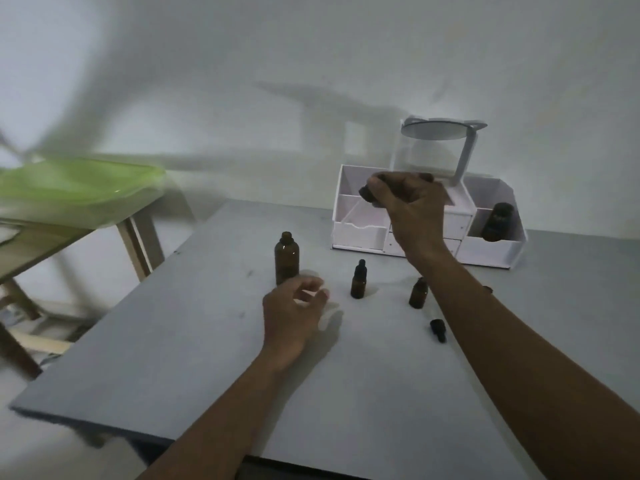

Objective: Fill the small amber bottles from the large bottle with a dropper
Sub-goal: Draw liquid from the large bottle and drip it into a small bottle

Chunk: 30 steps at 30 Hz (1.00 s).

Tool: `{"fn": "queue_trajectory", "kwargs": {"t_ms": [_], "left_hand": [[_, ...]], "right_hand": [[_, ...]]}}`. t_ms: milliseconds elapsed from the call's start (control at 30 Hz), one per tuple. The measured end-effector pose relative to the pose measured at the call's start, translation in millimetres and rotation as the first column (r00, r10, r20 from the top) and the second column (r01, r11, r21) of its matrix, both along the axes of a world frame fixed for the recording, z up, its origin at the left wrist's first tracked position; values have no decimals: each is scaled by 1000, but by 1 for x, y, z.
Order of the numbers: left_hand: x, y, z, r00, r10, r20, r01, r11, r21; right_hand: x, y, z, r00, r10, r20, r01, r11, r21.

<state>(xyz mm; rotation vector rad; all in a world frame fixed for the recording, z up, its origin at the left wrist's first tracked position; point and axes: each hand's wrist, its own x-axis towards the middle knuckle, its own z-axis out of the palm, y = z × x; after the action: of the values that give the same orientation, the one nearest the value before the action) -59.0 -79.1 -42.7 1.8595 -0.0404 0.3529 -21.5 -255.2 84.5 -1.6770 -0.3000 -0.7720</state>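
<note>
1. The right hand (pixel 412 209) is raised above the tabletop (pixel 173 341). Its fingers curl round a dark round thing (pixel 366 194) whose end pokes out on the thumb side. Whether that is a cap or a bottle cannot be told.
2. The left hand (pixel 294 306) sits low over the tabletop, fingers loosely curled and holding nothing. Its fingertips are just beside the foot of the large bottle (pixel 286 258), which stands upright and uncapped.
3. To the right of the left hand, a small bottle (pixel 358 280) with a dropper cap stands upright. A second small bottle (pixel 418 292) stands just beside the right forearm. A loose dropper cap (pixel 438 330) lies on its side nearer the person.
4. Behind the right hand is a white organizer (pixel 360 233) with open compartments. A dark jar (pixel 498 221) leans in the compartment to the hand's right, and a round mirror (pixel 436 129) stands above it.
5. A wide stretch of grey surface lies between the left hand and the tabletop's left and near edges. Beyond the left edge, a green tray (pixel 79 181) rests on a wooden table.
</note>
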Motion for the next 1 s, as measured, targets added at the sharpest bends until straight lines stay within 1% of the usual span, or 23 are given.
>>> {"fn": "queue_trajectory", "kwargs": {"t_ms": [67,100,167,233,300,400,500,633,767,900,1000], "left_hand": [[5,26,0,977,188,104,-185,982,-36],[9,36,1,964,237,121,-232,971,-56],[19,48,4,960,263,94,-254,962,-95],[31,55,5,973,227,44,-220,967,-130],[41,57,4,988,151,21,-147,979,-142],[52,53,-1,998,58,-15,-59,995,-78],[55,48,-3,1000,-6,-21,5,997,-76],[59,49,-6,1000,-16,13,16,999,-48],[60,49,-4,1000,1,-16,-2,1000,-20],[61,49,-5,1000,7,-24,-7,1000,-2],[61,48,-4,999,10,-31,-9,1000,18]], "right_hand": [[8,20,-1,1000,24,-10,-24,1000,5],[11,29,-1,999,34,-17,-34,999,11],[17,45,0,997,58,-41,-57,998,25],[21,57,1,997,54,-50,-54,999,2],[25,65,2,998,52,-47,-53,999,-13],[31,70,0,999,38,-37,-40,997,-60],[36,73,-3,999,27,-37,-31,993,-113],[40,76,0,1000,14,-19,-17,985,-170],[46,83,-5,999,12,-30,-20,961,-275],[52,91,-21,995,41,-92,-72,929,-363],[56,96,-37,988,21,-155,-90,886,-454]]}}
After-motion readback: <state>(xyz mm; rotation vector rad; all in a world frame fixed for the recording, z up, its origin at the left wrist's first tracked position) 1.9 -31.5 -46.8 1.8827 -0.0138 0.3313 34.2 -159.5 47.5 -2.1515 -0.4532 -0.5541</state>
